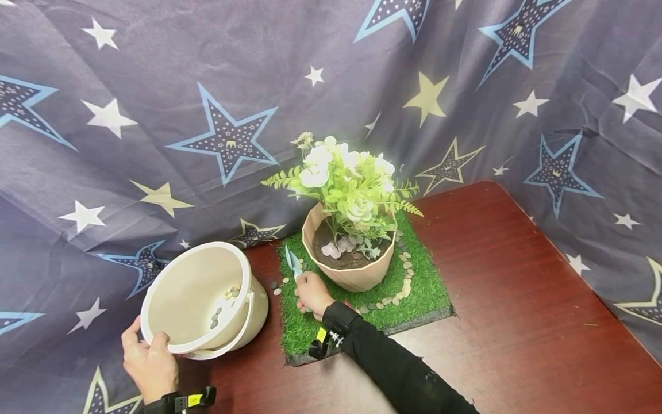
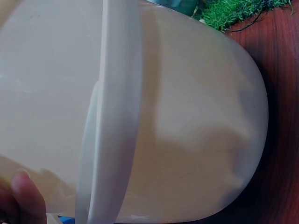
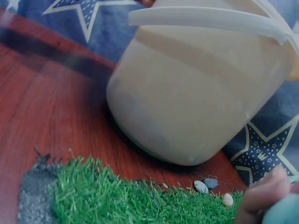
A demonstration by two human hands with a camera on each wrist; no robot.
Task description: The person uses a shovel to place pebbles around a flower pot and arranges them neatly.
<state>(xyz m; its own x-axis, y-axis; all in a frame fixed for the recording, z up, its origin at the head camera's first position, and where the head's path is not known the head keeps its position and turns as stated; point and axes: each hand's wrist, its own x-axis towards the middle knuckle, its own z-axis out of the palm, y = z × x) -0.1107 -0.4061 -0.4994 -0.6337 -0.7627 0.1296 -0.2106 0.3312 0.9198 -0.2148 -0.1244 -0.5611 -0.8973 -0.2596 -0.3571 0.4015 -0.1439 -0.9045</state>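
Hands work either side of the cream bucket, our landmark on the red-brown wooden table. Nearest us, at the bucket's near rim, we see the left hand curled over the edge, tipping the bucket on its side with its mouth up and toward us; a few pebbles lie inside against the lower wall. Right of the bucket, the right hand rests on the square of artificial grass, fingers closed round the handle of a small pale-blue trowel whose blade points up and away. More loose pebbles sit on the grass just beside that hand, between it and the bucket, and a line of them curves round the pot's base.

We judge the weak point to be the tilt: held by the rim alone, the bucket could roll or slip, and the stones already inside would spill onto the table. A scoop carried across the gap between grass and bucket could also shed stones onto the wood, and the trowel works close enough to the faceted tan flowerpot to nudge it.

Farther right of the bucket, that pot holds white flowers and ferns in dark soil. Behind everything hangs a dark blue star-printed cloth, closing off the room.
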